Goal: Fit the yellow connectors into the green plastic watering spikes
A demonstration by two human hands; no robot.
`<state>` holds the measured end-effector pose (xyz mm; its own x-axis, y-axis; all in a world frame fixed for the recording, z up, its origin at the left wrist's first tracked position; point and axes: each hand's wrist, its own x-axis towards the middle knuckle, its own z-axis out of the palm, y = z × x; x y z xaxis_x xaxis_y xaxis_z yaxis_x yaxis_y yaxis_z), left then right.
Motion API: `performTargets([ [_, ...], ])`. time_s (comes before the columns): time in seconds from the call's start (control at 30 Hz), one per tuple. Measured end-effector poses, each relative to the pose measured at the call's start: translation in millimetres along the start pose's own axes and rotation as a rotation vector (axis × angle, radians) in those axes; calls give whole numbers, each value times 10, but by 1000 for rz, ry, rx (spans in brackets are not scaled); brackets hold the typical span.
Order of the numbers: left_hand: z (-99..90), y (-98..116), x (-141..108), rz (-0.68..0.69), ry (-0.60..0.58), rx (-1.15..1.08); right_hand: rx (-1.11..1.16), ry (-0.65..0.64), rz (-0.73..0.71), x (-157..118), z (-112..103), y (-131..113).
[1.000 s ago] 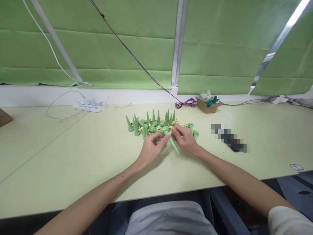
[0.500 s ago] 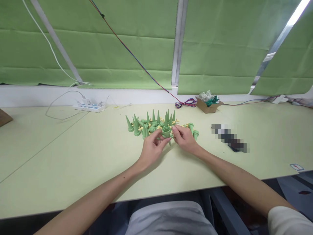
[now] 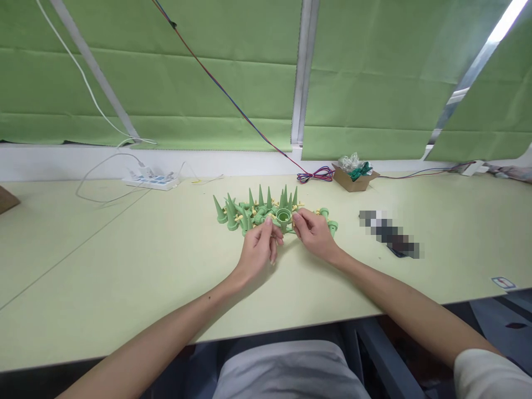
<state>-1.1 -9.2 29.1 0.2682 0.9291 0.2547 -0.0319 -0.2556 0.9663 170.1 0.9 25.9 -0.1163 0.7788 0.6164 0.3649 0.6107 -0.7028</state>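
A green cone-shaped part with a round open top is tilted toward me between my hands. My right hand pinches at its right side, and the fingertips hide the exact grip. Just left of the part, my left hand has thumb and forefinger close together near a small yellow piece; whether it grips anything is too small to tell. Behind both hands lies a cluster of green spiked cones mixed with yellow pieces. Green tubular parts rest right of my right hand.
A cardboard box holding clear and green wrapping stands at the back. Beside it is a coiled cable. A power strip lies back left, and a dark pixelated object lies at the right. The table's front edge runs below my arms.
My left hand has let go of the green cone part and shifted slightly left, its lower fingers now loosely curled. The cone part has tipped a little and my right hand stays at it.
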Motion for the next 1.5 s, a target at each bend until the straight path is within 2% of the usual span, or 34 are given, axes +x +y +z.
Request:
performTargets([
  [0.2, -20, 17, 18, -109, -38, -152, -30, -59, -75, -12, -10, -20],
  [0.63, -37, 11, 21, -208, -131, -147, -49, -111, -145, -29, -22, 23],
  [1.1, -56, -16, 23, -148, -212, -91, -75, -87, -155, 2, -40, 25],
  [1.5, -81, 3, -9, -20, -245, 118, -111, -92, -123, 20, -64, 6],
])
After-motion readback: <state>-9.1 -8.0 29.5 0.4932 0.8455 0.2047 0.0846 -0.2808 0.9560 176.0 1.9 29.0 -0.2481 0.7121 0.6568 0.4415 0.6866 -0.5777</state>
